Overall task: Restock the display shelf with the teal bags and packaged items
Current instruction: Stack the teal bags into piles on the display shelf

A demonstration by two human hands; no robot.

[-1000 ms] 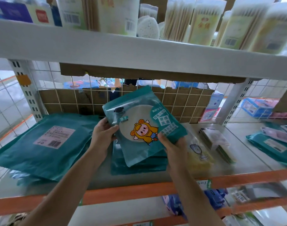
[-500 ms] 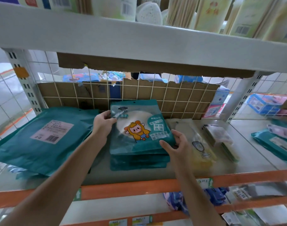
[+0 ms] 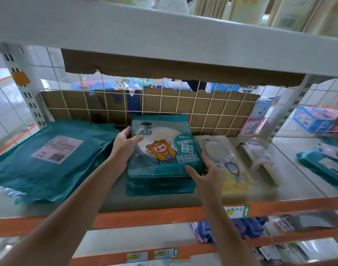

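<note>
Teal packet (image 3: 164, 148) lies flat on the stack (image 3: 160, 187), mid-shelf (image 3: 116, 200), near the back edge. Left hand (image 3: 124, 144) grips its left edge. Right hand (image 3: 206, 173) is open, fingers spread at the front-right corner.

Risk: slick film; the packet may slide forward on release.

A second ago both hands held it raised and tilted.

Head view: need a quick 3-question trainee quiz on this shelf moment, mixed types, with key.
1. True or false: the cartoon pouch lies on top of the stack of teal pouches.
2. The left hand grips the cartoon pouch at its: A) upper left edge B) bottom edge C) right edge.
3. Fill in: the large teal bags lie to the stack's ____.
Key: 1 true; 2 A; 3 left.
</note>
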